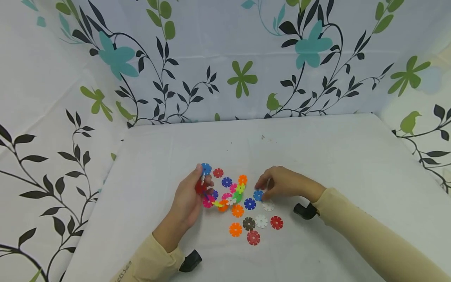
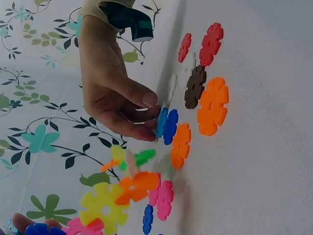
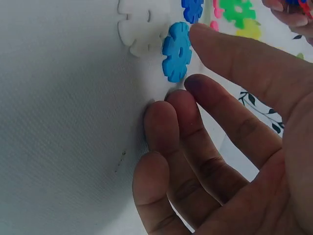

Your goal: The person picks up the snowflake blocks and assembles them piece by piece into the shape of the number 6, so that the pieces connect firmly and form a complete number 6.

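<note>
My left hand [image 1: 188,197] grips one end of a chain of interlocked notched plastic discs; a red disc [image 1: 201,188] and a blue disc [image 1: 206,169] show at its fingers. From there the chain curves right through pink, yellow, orange, white and green discs [image 1: 237,196]. My right hand [image 1: 282,182] is low over the table at a light blue disc [image 3: 177,52]. Thumb and index fingertips lie at that disc's edge, the other fingers loosely bent. Beside it are a white disc [image 3: 144,27] and a dark blue disc [image 1: 250,203].
Loose discs lie on the white tabletop [image 1: 317,156] nearer the front: orange [image 1: 235,230], brown [image 1: 248,223], white [image 1: 261,221] and red [image 1: 276,222]. Behind the chain lie another red disc [image 1: 218,172] and a blue one [image 1: 227,182]. Leaf-patterned cloth [image 1: 197,58] hangs behind.
</note>
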Available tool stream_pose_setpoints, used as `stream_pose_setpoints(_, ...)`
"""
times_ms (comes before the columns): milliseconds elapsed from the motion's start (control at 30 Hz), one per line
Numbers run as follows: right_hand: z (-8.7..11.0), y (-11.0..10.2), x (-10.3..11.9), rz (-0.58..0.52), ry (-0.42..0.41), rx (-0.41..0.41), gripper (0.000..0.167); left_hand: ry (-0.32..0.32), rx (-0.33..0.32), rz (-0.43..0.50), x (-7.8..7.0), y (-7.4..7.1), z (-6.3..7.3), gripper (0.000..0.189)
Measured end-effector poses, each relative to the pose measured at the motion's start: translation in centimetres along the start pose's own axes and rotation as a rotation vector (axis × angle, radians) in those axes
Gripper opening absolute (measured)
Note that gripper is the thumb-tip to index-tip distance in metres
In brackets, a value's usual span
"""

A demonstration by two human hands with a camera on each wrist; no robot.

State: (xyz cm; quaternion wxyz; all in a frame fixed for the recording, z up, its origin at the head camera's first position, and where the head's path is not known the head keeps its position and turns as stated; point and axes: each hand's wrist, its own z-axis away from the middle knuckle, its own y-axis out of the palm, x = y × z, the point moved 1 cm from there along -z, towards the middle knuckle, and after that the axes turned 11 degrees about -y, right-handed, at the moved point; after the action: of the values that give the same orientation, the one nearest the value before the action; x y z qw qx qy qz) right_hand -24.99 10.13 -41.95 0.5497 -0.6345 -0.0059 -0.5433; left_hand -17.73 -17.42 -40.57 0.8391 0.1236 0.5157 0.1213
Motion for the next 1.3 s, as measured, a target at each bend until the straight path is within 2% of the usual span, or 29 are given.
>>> stream_pose_setpoints(100, 0.1, 0.2, 0.6, 0.024, -0.018, 0.004, 0.033, 0.015, -0.046, -0.046, -0.1, -0.2, 0.0, 0.044)
stream_pose_setpoints(233, 0.2, 0.5, 1.0, 0.059, -0.033, -0.009, 0.035, 0.017, -0.089, -0.061, -0.1, -0.2, 0.0, 0.049)
stream_pose_setpoints(400, 0.1, 0.8, 1.1, 0.088, -0.03, -0.028, 0.026, 0.021, -0.101, -0.048, -0.1, -0.3, 0.1, 0.046)
stream_pose_setpoints(500, 0.0, 0.9, 1.2, 0.095, -0.006, -0.027, 0.024, 0.025, -0.102, -0.073, 0.0, -0.4, 0.2, 0.046)
stream_pose_setpoints(667, -0.1, 1.1, 1.6, 0.11, 0.019, -0.014, 0.04, 0.033, -0.115, -0.114, 0.2, -0.5, 0.3, 0.047)
stream_pose_setpoints(733, -0.2, 1.3, 1.8, 0.12, 0.028, -0.014, 0.042, 0.03, -0.109, -0.108, 0.2, -0.6, 0.3, 0.048)
stream_pose_setpoints(867, -0.4, 1.7, 1.8, 0.147, 0.029, -0.024, 0.035, 0.012, -0.075, -0.08, 0.5, -0.5, 0.4, 0.049)
stream_pose_setpoints(1000, -0.4, 1.5, 1.6, 0.138, -0.068, -0.03, 0.022, 0.0, -0.05, -0.089, 0.8, -0.3, 0.4, 0.048)
stream_pose_setpoints(1100, -0.5, 1.0, 1.6, 0.098, -0.144, -0.042, 0.013, -0.007, -0.024, -0.093, 1.0, -0.2, 0.5, 0.046)
stream_pose_setpoints(1300, -0.8, -0.3, 1.5, -0.03, -0.184, -0.108, 0.012, -0.012, 0.066, -0.093, 1.3, 0.1, 0.7, 0.046)
